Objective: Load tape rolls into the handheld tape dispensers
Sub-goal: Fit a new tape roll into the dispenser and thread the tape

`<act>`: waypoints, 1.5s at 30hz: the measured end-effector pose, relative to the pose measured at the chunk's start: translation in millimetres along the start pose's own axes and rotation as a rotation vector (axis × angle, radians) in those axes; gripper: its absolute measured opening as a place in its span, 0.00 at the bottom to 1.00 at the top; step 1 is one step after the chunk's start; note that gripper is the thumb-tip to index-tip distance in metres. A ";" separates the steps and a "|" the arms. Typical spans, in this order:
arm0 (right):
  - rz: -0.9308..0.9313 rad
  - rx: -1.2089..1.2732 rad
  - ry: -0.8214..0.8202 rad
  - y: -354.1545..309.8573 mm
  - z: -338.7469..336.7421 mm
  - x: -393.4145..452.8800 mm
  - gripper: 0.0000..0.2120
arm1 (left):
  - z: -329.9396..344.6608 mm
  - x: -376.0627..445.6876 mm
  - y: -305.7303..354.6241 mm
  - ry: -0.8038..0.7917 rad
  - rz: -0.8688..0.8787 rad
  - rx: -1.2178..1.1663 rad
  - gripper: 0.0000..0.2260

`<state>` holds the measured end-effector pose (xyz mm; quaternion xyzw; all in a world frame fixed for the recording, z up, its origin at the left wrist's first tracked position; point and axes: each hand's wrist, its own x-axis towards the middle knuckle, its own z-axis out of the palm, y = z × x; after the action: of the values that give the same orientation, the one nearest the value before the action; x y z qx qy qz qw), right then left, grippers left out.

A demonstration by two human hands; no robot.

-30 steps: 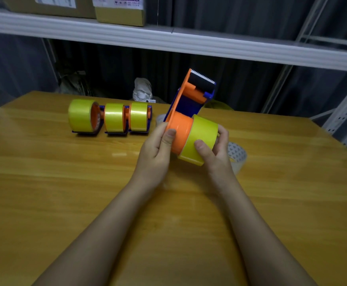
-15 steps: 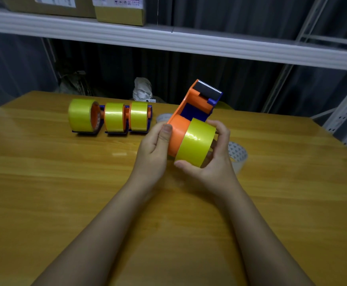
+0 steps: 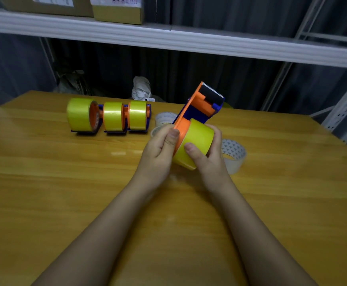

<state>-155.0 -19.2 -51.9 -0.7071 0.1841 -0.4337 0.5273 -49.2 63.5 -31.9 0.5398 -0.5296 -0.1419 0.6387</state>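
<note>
Above the desk [image 3: 65,193] my right grip [image 3: 207,159] curls round the yellow roll [image 3: 197,141]; my left grip [image 3: 158,153] clamps the orange dispenser [image 3: 199,106] it sits on. Far left stand three loaded dispensers [image 3: 108,117].

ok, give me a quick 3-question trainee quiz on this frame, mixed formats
1. True or false: the yellow tape roll sits on the orange hub of the dispenser that is held up off the table.
2. How many loaded dispensers stand in the row at the back left? A) two B) three C) five
3. Fill in: the left hand grips the dispenser; the right hand holds the ____.

Key: 1 true; 2 B; 3 yellow tape roll. Clear rolls lying nearby are spares, not counted.
</note>
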 end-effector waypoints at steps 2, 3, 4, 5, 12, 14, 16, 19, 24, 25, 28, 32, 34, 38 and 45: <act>-0.022 -0.042 0.013 0.0 0.3 -1.0 0.31 | -1.2 0.4 -0.5 0.014 -0.004 0.006 0.12; -0.045 -0.100 0.018 0.5 -0.2 -1.5 0.34 | -1.5 0.5 0.1 0.020 -0.011 -0.006 0.12; -0.071 -0.175 0.020 1.3 -0.7 -2.0 0.38 | -1.7 0.5 0.9 0.023 -0.026 -0.034 0.12; -0.098 -0.249 0.021 2.5 -1.9 -2.2 0.41 | -1.7 0.7 1.3 0.021 -0.043 -0.069 0.12; -0.216 -0.357 0.062 4.4 -0.4 -2.3 0.44 | -4.3 1.8 4.0 0.002 -0.110 -0.175 0.13; -0.172 -0.304 0.066 2.8 0.3 -3.2 0.43 | -4.3 1.2 3.1 -0.012 -0.105 -0.136 0.13; -0.114 -0.219 0.062 0.0 0.8 -3.8 0.41 | -3.3 0.2 3.5 -0.037 -0.094 -0.127 0.13; -0.073 -0.129 0.054 -1.7 0.9 -4.1 0.38 | -2.6 -0.9 5.9 -0.083 -0.071 -0.157 0.13; -0.120 -0.233 0.060 0.1 0.4 -3.7 0.43 | -4.5 1.1 -1.5 -0.034 -0.158 -0.154 0.15; -0.146 -0.277 0.063 0.5 -0.5 -3.6 0.44 | -4.4 1.5 -3.3 -0.016 -0.198 -0.150 0.16; -0.286 -0.448 0.060 1.1 -2.3 -3.8 0.44 | -4.3 2.0 -3.8 -0.007 -0.284 -0.215 0.15; -0.337 -0.479 0.063 1.2 -1.5 -4.2 0.44 | -3.9 2.6 1.2 -0.032 -0.310 -0.294 0.13; -0.264 -0.414 0.063 0.2 -1.2 -3.6 0.44 | -2.7 1.9 3.9 -0.052 -0.286 -0.301 0.14; -0.137 -0.124 0.044 -3.6 0.6 -1.1 0.36 | 0.3 -2.0 8.5 -0.097 -0.181 -0.267 0.15; -0.049 0.044 0.023 -6.4 -0.3 -1.4 0.30 | -0.9 -3.7 8.5 -0.196 -0.080 -0.180 0.13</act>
<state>-157.3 -15.9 -46.7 -0.6946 0.1631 -0.4584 0.5299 -53.3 70.0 -26.5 0.4845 -0.5526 -0.2662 0.6237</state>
